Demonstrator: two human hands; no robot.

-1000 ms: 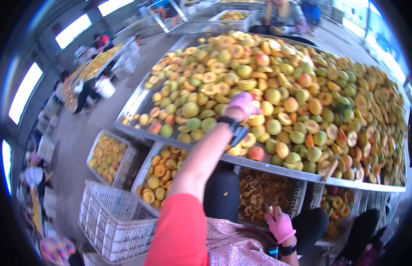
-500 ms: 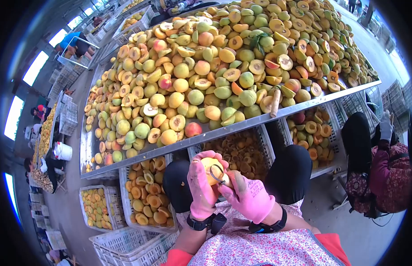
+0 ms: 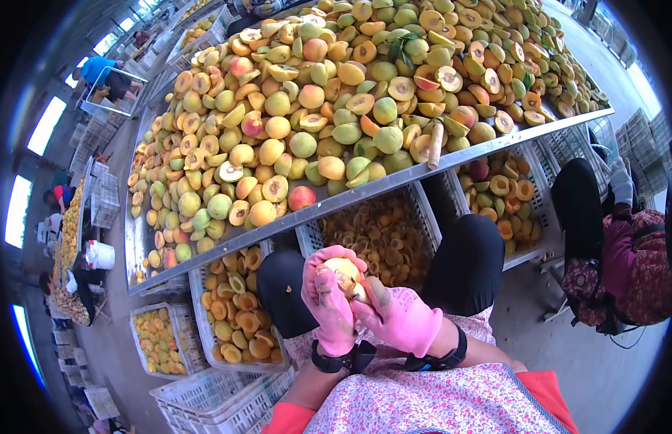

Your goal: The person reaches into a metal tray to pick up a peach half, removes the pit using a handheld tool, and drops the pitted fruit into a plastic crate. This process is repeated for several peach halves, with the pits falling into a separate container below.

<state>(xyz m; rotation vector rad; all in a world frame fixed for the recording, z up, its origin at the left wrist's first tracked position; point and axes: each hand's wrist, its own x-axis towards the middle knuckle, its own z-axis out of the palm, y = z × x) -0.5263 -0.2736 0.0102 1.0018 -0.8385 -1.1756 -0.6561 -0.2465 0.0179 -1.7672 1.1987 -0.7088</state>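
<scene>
My left hand (image 3: 329, 311), in a pink glove, is wrapped around a yellow peach half (image 3: 343, 270), its cut face turned up. My right hand (image 3: 407, 320), also in a pink glove, grips a small pitting tool with a wire loop (image 3: 363, 292). The loop end is pressed at the middle of the peach's cut face, partly hidden by my fingers. Both hands meet above my lap, just in front of the metal table edge (image 3: 314, 210).
A heap of whole and halved peaches (image 3: 307, 116) covers the metal table. A wooden handle (image 3: 435, 145) lies at its rim. Below are crates of peach halves (image 3: 242, 311) and of darker scraps (image 3: 379, 239). Stacked crates (image 3: 220, 394) stand at lower left. Another person (image 3: 632, 267) sits at right.
The tool's loop, visible above the peach before, is now lower and mostly hidden at the cut face. My hands have shifted slightly left, and the view has moved a little.
</scene>
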